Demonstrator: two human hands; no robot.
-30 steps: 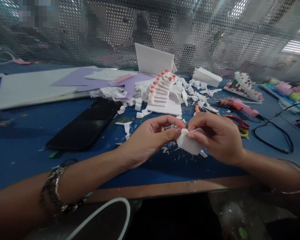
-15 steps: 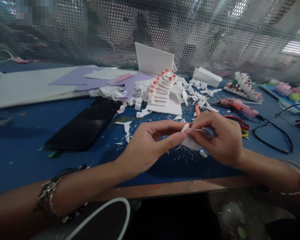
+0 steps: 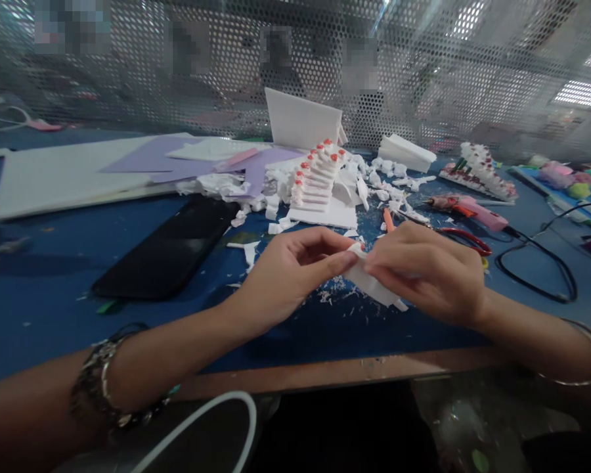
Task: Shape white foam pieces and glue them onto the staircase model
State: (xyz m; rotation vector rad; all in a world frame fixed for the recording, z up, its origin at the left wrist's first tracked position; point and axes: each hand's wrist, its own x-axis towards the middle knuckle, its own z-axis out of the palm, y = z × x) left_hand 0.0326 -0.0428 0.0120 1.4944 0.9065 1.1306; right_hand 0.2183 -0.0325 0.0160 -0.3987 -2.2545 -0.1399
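Both hands meet over the blue table (image 3: 54, 289) near its front edge. My right hand (image 3: 431, 272) is closed around a small white foam piece (image 3: 374, 286), which sticks out below the fingers. My left hand (image 3: 290, 272) pinches the same piece at its upper corner with thumb and fingertips. White crumbs lie scattered on the table under the hands. Just behind them stands a white foam staircase model (image 3: 318, 180) with red dots on its steps.
A black phone (image 3: 170, 246) lies left of the hands. White and purple sheets (image 3: 79, 167) cover the back left. A pink glue gun (image 3: 473, 209), red-handled scissors (image 3: 465, 238), a black cable (image 3: 536, 263) and a second model (image 3: 480, 167) sit to the right. A perforated screen (image 3: 423, 79) closes the back.
The hands have stayed together on the foam piece, working it with small finger movements. The left fingers opened slightly and closed on it again.
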